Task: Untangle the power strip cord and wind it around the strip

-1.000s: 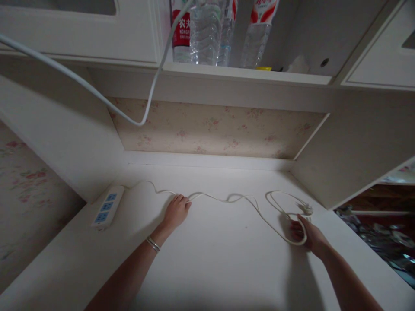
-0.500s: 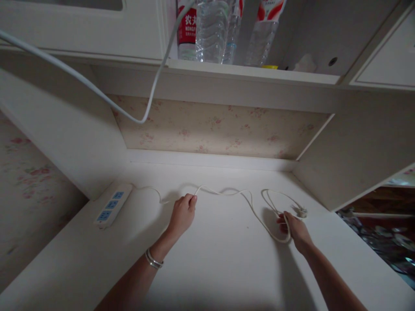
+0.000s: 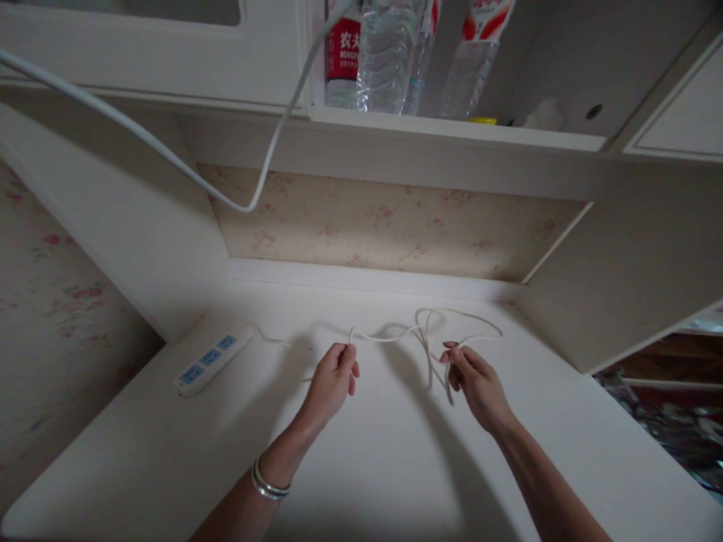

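A white power strip (image 3: 211,360) with blue socket faces lies at the left of the white desk. Its thin white power cord (image 3: 379,339) runs rightward along the back of the desk. My left hand (image 3: 333,376) pinches the cord between thumb and forefinger near the middle, wearing silver bangles on the wrist. To the right, my right hand (image 3: 473,376) is closed on the cord, with loose loops hanging around and behind its fingers. The plug end of the cord cannot be made out now.
Plastic bottles (image 3: 389,60) stand on the open shelf above the desk. A thick white cable (image 3: 169,154) hangs across the upper left, close to the camera. Cabinet side panels (image 3: 638,248) bound the desk at left and right. Floral wallpaper (image 3: 384,218) covers the back.
My right hand has moved left and slightly up, bringing cord loops closer to my left hand. The power strip has turned a little. The plug seen at the right is no longer visible.
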Demonstrator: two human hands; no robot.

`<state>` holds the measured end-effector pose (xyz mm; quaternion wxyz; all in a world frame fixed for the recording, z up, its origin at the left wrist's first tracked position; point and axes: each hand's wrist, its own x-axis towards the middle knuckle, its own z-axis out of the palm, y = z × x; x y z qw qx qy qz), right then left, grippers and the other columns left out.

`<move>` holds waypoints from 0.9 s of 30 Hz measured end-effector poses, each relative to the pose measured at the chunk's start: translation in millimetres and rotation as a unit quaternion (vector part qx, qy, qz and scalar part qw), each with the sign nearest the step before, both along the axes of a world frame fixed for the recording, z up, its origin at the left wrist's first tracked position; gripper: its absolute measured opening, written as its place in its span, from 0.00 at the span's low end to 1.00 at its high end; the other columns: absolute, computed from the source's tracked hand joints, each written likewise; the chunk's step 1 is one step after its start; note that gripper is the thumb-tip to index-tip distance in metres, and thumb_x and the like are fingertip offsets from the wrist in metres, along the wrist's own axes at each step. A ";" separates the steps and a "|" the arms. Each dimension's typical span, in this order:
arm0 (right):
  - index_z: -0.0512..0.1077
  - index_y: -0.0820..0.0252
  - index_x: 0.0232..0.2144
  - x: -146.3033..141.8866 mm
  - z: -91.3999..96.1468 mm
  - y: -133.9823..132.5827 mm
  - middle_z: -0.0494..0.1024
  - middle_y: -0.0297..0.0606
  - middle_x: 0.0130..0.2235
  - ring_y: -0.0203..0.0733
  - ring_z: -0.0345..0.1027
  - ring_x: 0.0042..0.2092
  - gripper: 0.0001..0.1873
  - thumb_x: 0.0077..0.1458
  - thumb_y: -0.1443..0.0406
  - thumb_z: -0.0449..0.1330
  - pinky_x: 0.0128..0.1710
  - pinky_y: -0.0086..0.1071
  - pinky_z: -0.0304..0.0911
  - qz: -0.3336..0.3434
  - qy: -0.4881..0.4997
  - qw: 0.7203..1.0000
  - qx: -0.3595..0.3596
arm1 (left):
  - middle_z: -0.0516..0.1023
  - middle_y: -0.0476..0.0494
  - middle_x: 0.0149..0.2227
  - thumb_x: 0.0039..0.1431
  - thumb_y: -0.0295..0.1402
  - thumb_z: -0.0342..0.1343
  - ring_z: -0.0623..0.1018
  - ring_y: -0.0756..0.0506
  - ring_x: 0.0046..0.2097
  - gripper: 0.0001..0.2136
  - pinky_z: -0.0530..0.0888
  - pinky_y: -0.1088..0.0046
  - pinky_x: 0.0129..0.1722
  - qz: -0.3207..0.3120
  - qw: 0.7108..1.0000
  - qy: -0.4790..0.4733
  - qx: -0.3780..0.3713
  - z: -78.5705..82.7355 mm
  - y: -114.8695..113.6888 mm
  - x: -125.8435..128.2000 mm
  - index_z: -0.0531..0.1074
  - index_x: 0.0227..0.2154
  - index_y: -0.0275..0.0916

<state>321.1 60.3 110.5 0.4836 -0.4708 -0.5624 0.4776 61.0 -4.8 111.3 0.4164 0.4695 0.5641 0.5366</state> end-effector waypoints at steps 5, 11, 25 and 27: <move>0.69 0.60 0.39 -26.4 38.1 5.3 0.71 0.34 0.33 0.29 0.55 0.22 0.16 0.56 0.54 0.59 0.21 0.26 0.52 0.037 0.032 0.997 0.053 | 0.69 0.53 0.27 0.63 0.47 0.44 0.67 0.55 0.19 0.16 0.61 0.78 0.20 -0.017 1.000 -0.008 0.011 8.1 -3.8 5.1 0.62 0.29 0.39; 0.63 0.56 0.43 -66.1 75.2 -4.5 0.74 0.32 0.31 0.30 0.60 0.21 0.16 0.57 0.55 0.58 0.21 0.26 0.55 0.157 0.063 0.985 0.033 | 0.70 0.50 0.32 0.57 0.34 0.53 0.69 0.51 0.30 0.11 0.65 0.77 0.30 -0.105 0.994 0.000 0.025 17.5 -13.7 14.1 0.66 0.43 0.39; 0.70 0.58 0.31 -142.3 51.6 -28.4 0.67 0.28 0.21 0.32 0.61 0.21 0.15 0.55 0.52 0.59 0.20 0.25 0.56 0.286 -0.066 0.956 0.014 | 0.71 0.48 0.30 0.57 0.32 0.51 0.70 0.47 0.34 0.06 0.66 0.73 0.34 -0.128 0.989 -0.069 0.010 7.9 -31.6 16.1 0.67 0.36 0.37; 0.70 0.58 0.29 -144.8 48.0 -29.8 0.68 0.29 0.22 0.32 0.62 0.21 0.17 0.56 0.51 0.57 0.20 0.25 0.56 0.303 -0.077 0.950 0.017 | 0.68 0.50 0.26 0.59 0.35 0.49 0.68 0.49 0.30 0.07 0.64 0.74 0.31 -0.111 0.993 -0.038 0.004 0.8 -32.6 13.0 0.66 0.29 0.38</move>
